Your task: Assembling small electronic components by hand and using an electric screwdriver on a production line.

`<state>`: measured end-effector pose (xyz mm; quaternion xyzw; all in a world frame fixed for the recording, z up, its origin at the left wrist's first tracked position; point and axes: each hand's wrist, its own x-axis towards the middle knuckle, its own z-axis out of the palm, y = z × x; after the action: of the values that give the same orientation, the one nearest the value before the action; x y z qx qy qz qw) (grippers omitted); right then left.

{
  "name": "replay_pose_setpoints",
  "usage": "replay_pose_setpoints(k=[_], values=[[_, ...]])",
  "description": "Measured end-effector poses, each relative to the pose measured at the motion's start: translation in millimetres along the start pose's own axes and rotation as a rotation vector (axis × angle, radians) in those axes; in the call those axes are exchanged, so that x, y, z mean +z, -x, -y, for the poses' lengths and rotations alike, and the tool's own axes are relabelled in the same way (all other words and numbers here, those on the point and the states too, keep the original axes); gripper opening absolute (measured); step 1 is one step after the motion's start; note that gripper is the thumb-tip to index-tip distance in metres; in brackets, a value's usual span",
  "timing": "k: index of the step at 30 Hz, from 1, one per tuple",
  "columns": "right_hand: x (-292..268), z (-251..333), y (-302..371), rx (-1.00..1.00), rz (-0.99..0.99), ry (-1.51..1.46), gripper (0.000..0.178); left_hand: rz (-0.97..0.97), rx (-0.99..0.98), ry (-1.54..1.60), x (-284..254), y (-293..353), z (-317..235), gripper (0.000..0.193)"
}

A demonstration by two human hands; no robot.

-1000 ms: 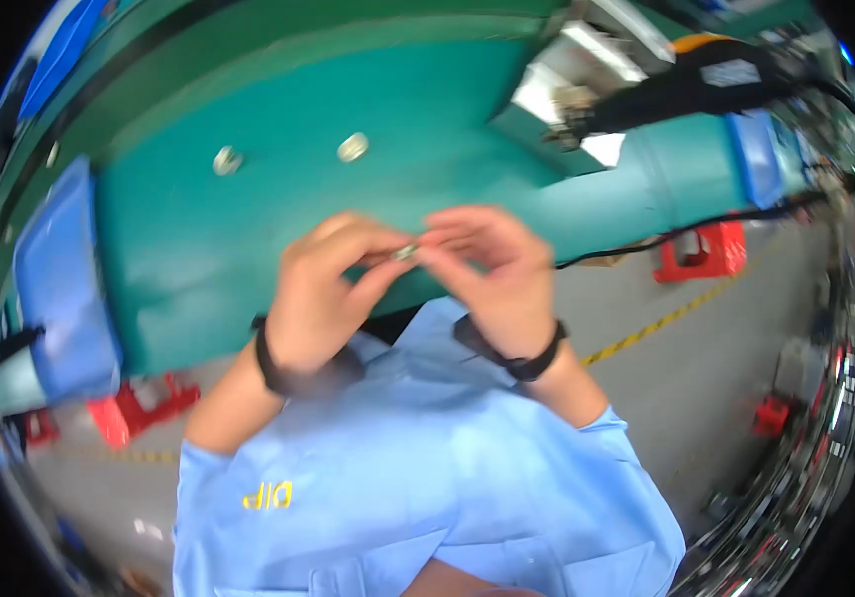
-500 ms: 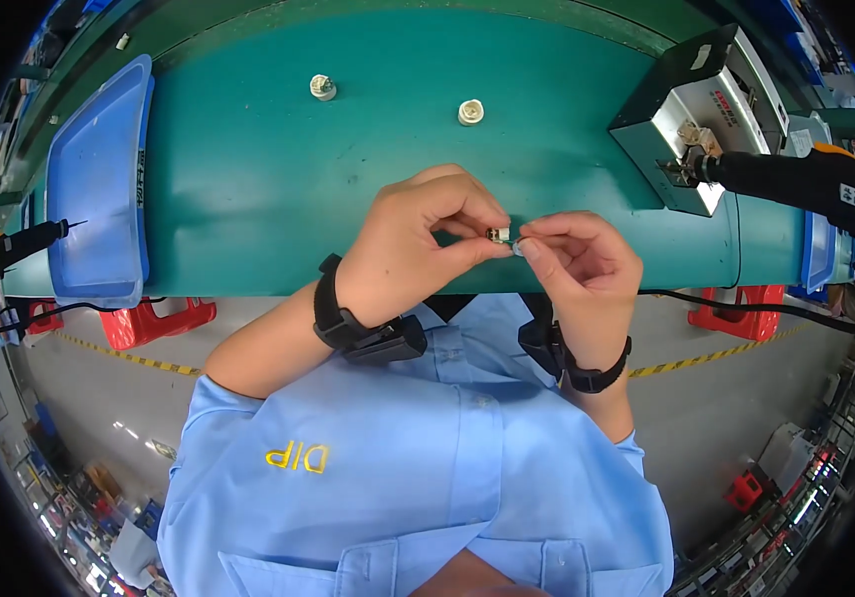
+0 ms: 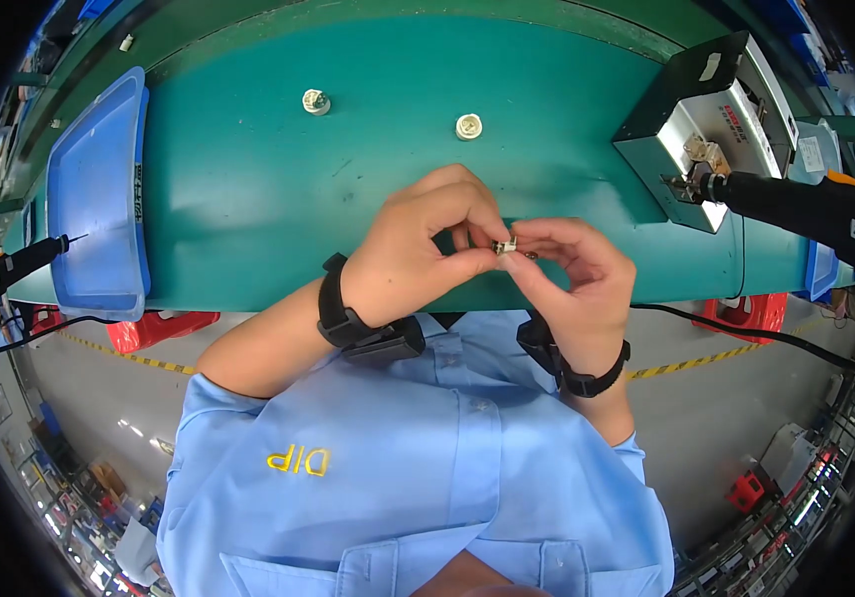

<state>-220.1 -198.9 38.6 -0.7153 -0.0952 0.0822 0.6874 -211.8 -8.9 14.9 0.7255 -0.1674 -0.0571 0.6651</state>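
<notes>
My left hand (image 3: 426, 249) and my right hand (image 3: 572, 279) meet above the near edge of the green workbench (image 3: 248, 199). Together their fingertips pinch a tiny silvery metal part (image 3: 505, 245). Both wrists wear black straps. Two small round white parts lie farther back on the bench, one (image 3: 316, 100) to the left and one (image 3: 468, 126) nearer the middle, both out of reach of the fingers.
A blue plastic tray (image 3: 94, 189) sits at the bench's left end. A grey metal machine (image 3: 706, 129) stands at the right, with a black and orange power screwdriver (image 3: 806, 204) beside it. A black tool with a cable (image 3: 9, 269) hangs off the left edge.
The view has swung so the bench sits level and farther back. Both hands stay together on the small part, with the fingers slightly shifted.
</notes>
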Motion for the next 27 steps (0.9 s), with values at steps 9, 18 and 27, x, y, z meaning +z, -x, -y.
replay_pose_setpoints(k=[9, 18, 27], values=[[-17, -5, -10, -0.07, -0.104, 0.024, 0.023, -0.206, 0.057, -0.438, -32, -44, 1, 0.038], [-16, -4, -14, -0.047, -0.196, 0.031, 0.018, -0.018, -0.121, -0.241, -8, -41, 12, 0.026], [-15, -15, -13, -0.276, -0.142, 0.266, 0.019, -0.016, -0.025, -0.007, -1, -31, 6, 0.024]])
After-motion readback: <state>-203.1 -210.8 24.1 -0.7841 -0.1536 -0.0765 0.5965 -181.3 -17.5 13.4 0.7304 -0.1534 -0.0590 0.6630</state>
